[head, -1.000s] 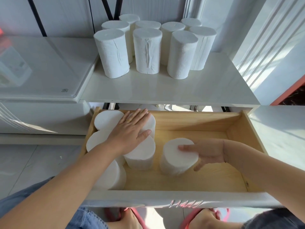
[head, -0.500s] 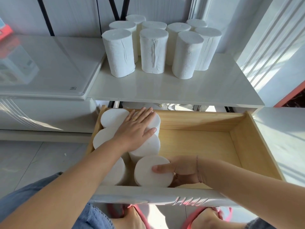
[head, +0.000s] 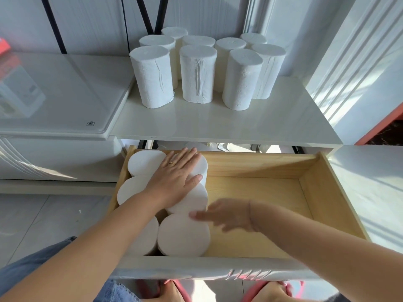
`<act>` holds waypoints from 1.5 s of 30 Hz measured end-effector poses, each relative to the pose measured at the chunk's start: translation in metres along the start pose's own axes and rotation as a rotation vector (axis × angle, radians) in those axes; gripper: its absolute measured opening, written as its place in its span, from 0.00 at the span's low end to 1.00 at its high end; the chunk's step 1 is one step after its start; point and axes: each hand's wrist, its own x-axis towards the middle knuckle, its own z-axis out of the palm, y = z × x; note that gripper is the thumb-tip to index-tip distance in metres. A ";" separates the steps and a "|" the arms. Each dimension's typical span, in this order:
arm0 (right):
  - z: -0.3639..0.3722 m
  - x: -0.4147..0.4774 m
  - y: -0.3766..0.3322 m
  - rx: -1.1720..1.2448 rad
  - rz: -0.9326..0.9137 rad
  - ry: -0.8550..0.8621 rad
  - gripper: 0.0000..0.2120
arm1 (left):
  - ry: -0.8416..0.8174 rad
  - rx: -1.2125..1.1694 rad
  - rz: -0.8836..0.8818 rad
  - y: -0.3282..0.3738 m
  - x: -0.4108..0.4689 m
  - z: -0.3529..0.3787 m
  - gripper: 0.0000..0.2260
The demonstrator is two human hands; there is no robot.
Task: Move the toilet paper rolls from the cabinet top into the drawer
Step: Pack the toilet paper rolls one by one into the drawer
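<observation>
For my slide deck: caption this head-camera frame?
Left hand steadies upright rolls in drawer; right hand beside them.

Toilet paper rolls on cabinet top (head: 197, 74): plain white, faint vertical creases in the wrap. Rolls in drawer (head: 184, 234), under and beside the flat left hand (head: 174, 180): same white, flat tops unmarked. Thin gold-coloured ring (head: 171, 163) on that hand. Drawer (head: 261, 192): pale yellow wood inside, fine straight grain; front edge white. Cabinet top (head: 218, 125): glossy off-white, sun-streaked to the right of the right hand (head: 226, 215). Jeans (head: 32, 264): faded blue denim. Footwear (head: 272, 288) below drawer: pinkish red, possibly slippers; blurred.
</observation>
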 end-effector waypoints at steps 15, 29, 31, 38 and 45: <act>-0.215 0.050 -0.070 0.299 -0.527 1.295 0.44 | 0.020 -0.038 0.037 0.010 0.014 0.004 0.32; -0.190 0.029 -0.055 0.501 -0.746 1.114 0.27 | -0.005 -0.020 0.027 0.010 0.013 0.004 0.33; -0.174 0.014 -0.038 0.535 -0.812 0.983 0.30 | -0.012 0.002 0.027 0.010 0.014 0.004 0.33; -0.130 -0.033 0.020 0.411 -0.856 0.583 0.50 | -0.001 -0.010 0.029 0.009 0.014 0.004 0.33; -0.097 0.009 0.076 0.225 -0.565 0.374 0.39 | 0.003 -0.038 0.025 0.008 0.015 0.006 0.32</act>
